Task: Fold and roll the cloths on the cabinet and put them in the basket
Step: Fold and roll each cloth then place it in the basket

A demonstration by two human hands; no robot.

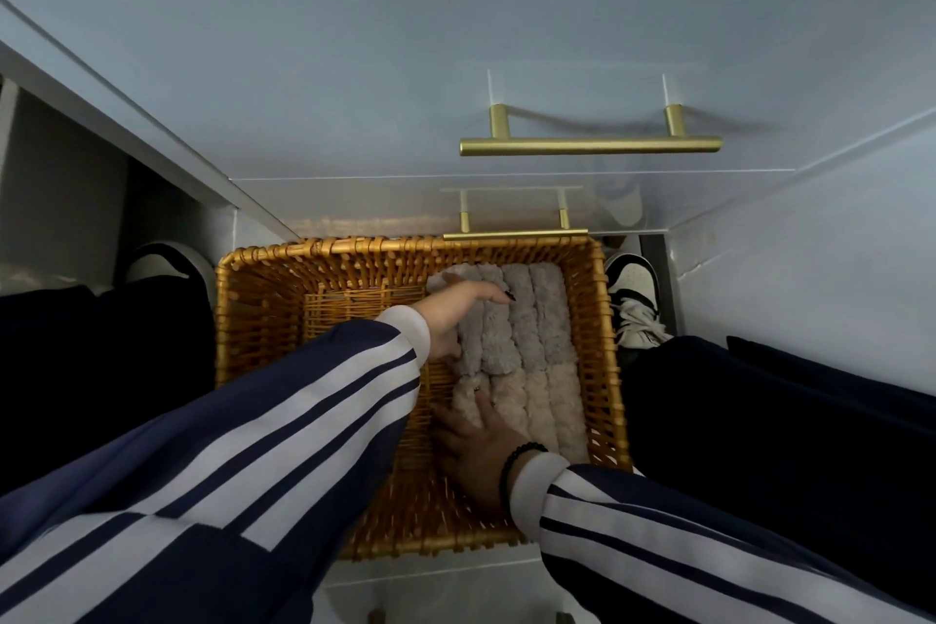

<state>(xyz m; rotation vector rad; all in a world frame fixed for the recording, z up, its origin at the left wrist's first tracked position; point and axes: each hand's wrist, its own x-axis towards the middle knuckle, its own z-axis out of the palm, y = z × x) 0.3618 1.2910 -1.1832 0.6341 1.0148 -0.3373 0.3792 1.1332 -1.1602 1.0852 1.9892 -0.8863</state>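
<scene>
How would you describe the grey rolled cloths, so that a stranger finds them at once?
Look into the wicker basket on the floor below the brass handle. The grey rolls lie in its far right part, under the left hand. The nearer rolls are beige, not grey.

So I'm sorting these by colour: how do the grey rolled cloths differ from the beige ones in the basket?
The grey rolled cloths fill the far half of the basket; the beige rolled cloths fill the near half. The left hand rests on the grey ones, while the right hand presses the beige ones. Both groups are fluffy, lie side by side in rows, and sit against the basket's right side.
</scene>
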